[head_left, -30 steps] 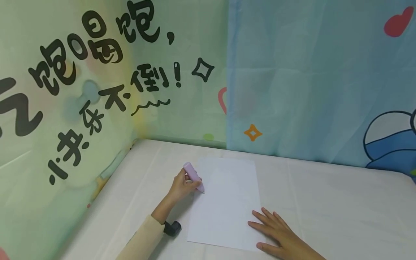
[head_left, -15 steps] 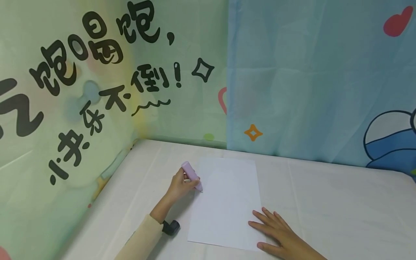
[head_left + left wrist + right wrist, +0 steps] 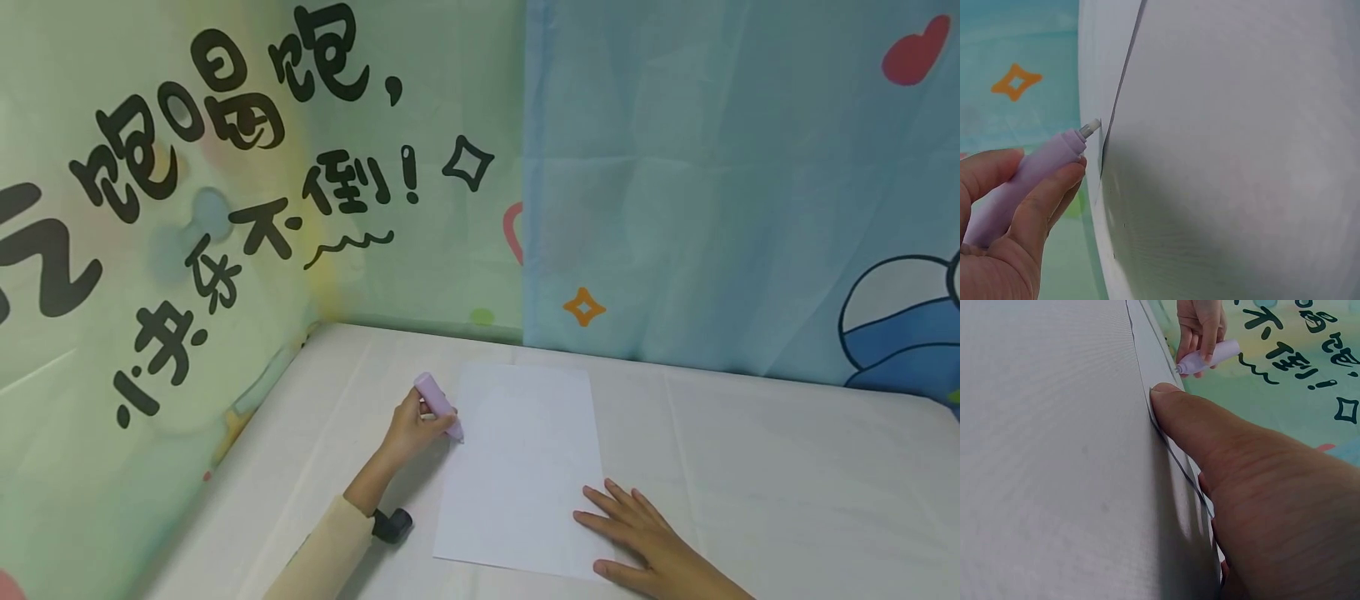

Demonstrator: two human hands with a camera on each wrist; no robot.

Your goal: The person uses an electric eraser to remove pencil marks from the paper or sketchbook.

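In the head view, my left hand (image 3: 408, 433) grips a thick lilac electric eraser (image 3: 433, 395) between thumb and fingers. Its narrow end points down near the left edge of a blank white sheet of paper (image 3: 525, 467). The left wrist view shows a metal collar and a short white tip on the eraser (image 3: 1041, 164); whether the tip touches the paper I cannot tell. My right hand (image 3: 637, 537) lies with spread fingers over the sheet's lower right edge. Close up in the right wrist view, its thumb (image 3: 1191, 419) rests at the paper's border.
A white cloth covers the table (image 3: 765, 483). Printed curtains stand behind and to the left, one green with black lettering (image 3: 345, 179), one blue (image 3: 712, 183). A black wrist camera (image 3: 393, 526) sits on my left wrist.
My left hand has slid slightly left with the eraser, so its tip is now nearer the sheet's left edge. The right hand and the paper look unmoved.
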